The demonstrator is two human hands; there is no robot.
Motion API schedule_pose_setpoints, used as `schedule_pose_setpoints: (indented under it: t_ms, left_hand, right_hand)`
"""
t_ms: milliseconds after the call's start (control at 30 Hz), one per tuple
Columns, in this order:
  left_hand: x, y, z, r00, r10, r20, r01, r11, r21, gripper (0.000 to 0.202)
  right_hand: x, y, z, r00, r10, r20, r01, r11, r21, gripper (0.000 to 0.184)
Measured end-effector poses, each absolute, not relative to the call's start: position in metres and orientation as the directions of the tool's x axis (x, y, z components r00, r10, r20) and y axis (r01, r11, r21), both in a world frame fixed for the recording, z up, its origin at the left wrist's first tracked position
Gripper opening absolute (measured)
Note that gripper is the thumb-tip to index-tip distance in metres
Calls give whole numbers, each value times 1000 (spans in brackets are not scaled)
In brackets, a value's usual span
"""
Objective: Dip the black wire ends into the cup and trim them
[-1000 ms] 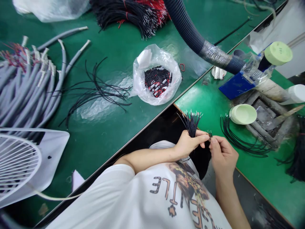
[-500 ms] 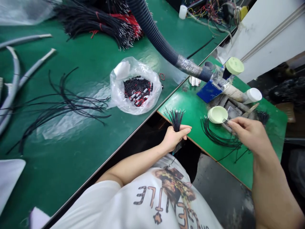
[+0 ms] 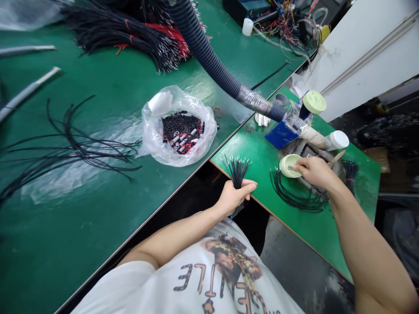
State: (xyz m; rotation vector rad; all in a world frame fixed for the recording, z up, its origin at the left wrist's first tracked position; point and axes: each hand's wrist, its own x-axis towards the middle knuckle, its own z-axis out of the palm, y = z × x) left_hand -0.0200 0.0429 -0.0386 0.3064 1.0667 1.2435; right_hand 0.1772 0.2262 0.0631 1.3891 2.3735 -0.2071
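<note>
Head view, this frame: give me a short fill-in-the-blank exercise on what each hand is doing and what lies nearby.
1. The left hand grips a bundle of ____ wires with bare metal tips.
2. The right hand holds a few wire ends over the pale green ____.
3. The clear plastic bag of small sleeves lies on the ____ table.
4. The ribbed dark ____ runs across the table toward the blue block.

Missing words: black; cup; green; hose
</note>
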Motion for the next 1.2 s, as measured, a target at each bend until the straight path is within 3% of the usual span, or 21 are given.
schedule_pose_setpoints:
  t_ms: [300,533,600,700,800,933,1200]
  left_hand:
    - [-20,43,-42,-65,865,-498,-584,371,721,46]
    - [-20,42,-43,-64,866,-496,-584,370,722,44]
    - [-20,42,-43,-67,868,-493,-582,367,726,43]
    - [-20,42,-43,-65,867,-495,-578,371,727,44]
    - [-20,43,-43,-65,863,-500,-571,379,728,45]
    - [-20,43,-43,-68,865,-497,-562,378,736,45]
    - [-20,43,-46,-63,865,-497,-545,388,744,46]
  right_hand:
    - [164,228,62,-378,801,-464,815,526,242,28]
    - [154,226,65,-350,812,-467,822,505,264,25]
    - [157,226,70,-367,805,-465,827,512,234,24]
    - [174,231,87,-391,807,-443,879,470,81,21]
    - [201,241,103,-262,876,-406,961,276,-23,22]
    - [233,259,105,-51,917,-396,998,64,18,19]
    - [265,290,69,-17,905,-426,999,32,27,20]
